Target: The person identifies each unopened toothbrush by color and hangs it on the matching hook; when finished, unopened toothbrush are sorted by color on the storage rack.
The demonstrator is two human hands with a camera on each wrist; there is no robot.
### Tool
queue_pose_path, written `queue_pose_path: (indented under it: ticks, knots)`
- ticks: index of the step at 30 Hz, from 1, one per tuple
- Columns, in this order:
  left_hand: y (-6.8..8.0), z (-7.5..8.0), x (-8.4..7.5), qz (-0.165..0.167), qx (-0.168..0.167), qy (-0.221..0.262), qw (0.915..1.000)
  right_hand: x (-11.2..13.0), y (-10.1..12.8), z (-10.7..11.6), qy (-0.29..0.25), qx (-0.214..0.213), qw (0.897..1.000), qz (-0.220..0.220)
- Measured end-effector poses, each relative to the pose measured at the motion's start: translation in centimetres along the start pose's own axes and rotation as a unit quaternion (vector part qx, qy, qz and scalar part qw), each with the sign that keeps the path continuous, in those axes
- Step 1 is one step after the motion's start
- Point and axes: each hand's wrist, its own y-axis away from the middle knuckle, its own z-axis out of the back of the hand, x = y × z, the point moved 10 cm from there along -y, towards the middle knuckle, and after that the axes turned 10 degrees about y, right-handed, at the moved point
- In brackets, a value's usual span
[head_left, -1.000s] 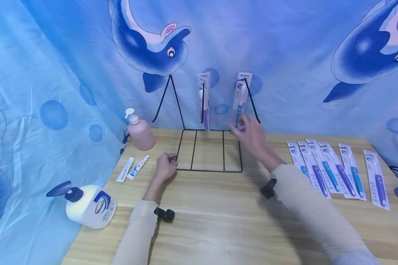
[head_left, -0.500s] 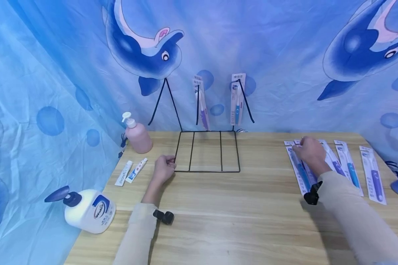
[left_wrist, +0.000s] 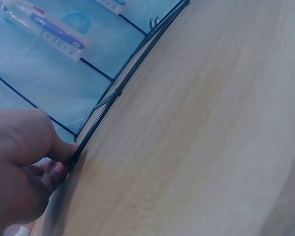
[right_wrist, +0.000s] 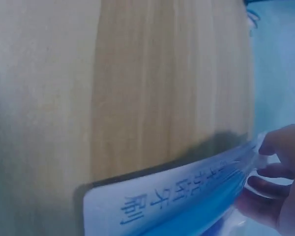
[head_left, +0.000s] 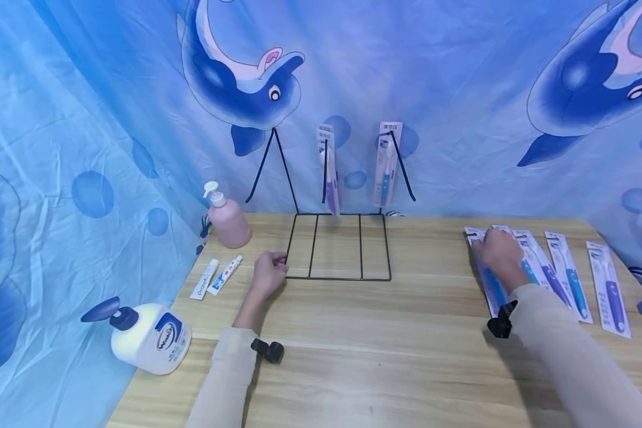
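Head view: our right hand [head_left: 496, 249] pinches the top of the leftmost toothbrush pack [head_left: 491, 284], long axis running 11 to 5; our left hand [head_left: 268, 274] grips the wire rack [head_left: 336, 277] at 9 o'clock.

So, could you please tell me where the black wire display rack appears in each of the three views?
Head view: the black wire display rack stands centre, at the table's far edge; the left hand grips its front left corner.
Left wrist view: its base wire runs diagonally from the thumb to the top.
Right wrist view: not in it.
Shared landmark: the light wooden table.
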Motion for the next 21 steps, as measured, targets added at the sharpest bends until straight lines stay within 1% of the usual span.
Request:
queue_pose_path:
  ticks: [3,5,10,11,13,15,18,21]
  knots:
    - [0.0,-0.1,0.0,0.001,0.002,-0.004,1.0000,0.5,0.1,1.6,-0.016,-0.042,0.999,0.006]
    - [0.0,-0.1,-0.1,0.004,0.002,-0.008,1.0000,1.0,0.1,2.6,-0.030,-0.059,0.998,0.013]
    - [0.0,0.1,-0.2,0.008,-0.002,-0.013,0.9999,2.1,0.2,4.3,-0.052,-0.049,0.997,0.024]
    - [0.0,0.1,-0.2,0.008,-0.002,-0.012,0.9999,2.3,0.3,4.7,-0.056,-0.050,0.997,0.027]
    - [0.0,0.1,-0.2,0.005,-0.002,-0.012,0.9999,3.0,0.7,5.9,-0.063,-0.066,0.995,0.039]
    - [0.0,0.1,-0.3,0.003,-0.003,-0.013,0.9999,3.8,1.3,7.3,-0.072,-0.089,0.992,0.052]
    - [0.1,0.0,-0.4,-0.001,-0.001,-0.013,0.9999,5.5,2.7,9.9,-0.078,-0.139,0.984,0.077]
    - [0.2,-0.1,-0.4,-0.001,0.001,-0.016,0.9999,7.6,4.6,12.8,-0.087,-0.194,0.971,0.108]
